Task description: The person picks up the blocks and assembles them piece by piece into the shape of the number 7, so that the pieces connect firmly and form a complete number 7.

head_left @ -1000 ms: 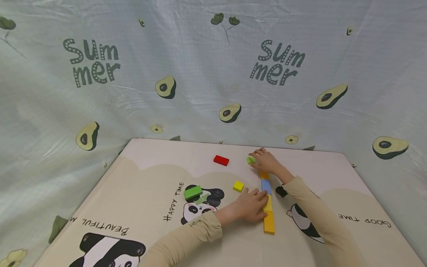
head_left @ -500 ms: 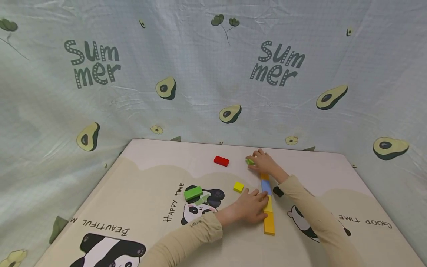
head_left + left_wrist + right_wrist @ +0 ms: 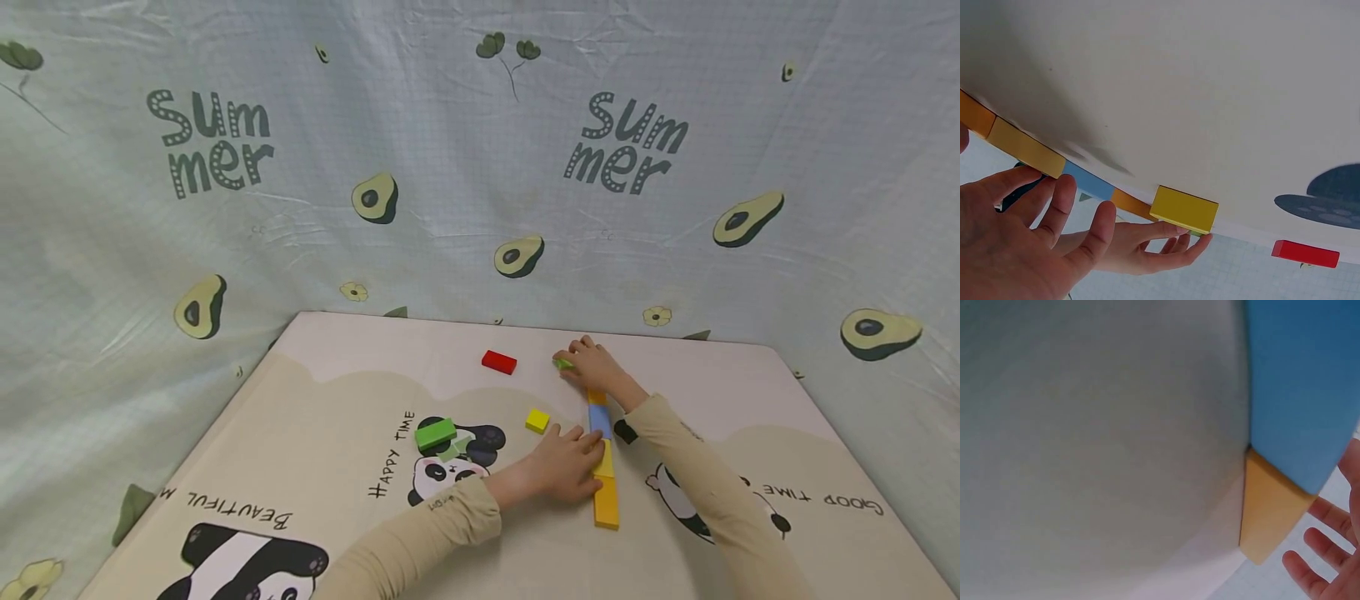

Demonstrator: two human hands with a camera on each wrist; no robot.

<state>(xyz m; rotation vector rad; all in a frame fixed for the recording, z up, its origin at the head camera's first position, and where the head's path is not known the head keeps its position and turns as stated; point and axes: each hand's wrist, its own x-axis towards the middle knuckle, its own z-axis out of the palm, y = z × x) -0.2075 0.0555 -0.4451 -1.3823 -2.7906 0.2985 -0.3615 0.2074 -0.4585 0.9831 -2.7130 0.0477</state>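
A straight row of wooden blocks runs away from me on the table: an orange block (image 3: 606, 510) nearest, then a yellow block (image 3: 603, 460), a blue block (image 3: 599, 422) and a smaller orange block (image 3: 596, 397). My left hand (image 3: 564, 467) rests against the row's left side, its fingertips touching the yellow and blue area, fingers spread in the left wrist view. At the far end, my right hand (image 3: 596, 368) pinches a light green block (image 3: 562, 364), mostly covered by the fingers. The right wrist view catches only part of that hand (image 3: 1341, 550).
Left of the row lie a small yellow block (image 3: 537, 421), a red block (image 3: 498, 362) and a green block (image 3: 435, 434). The table (image 3: 337, 517) carries panda prints. Behind it hangs a printed sheet (image 3: 450, 150).
My right hand has shifted slightly left and toward me with the light green block, then stayed nearly still. The left hand keeps its place by the row.
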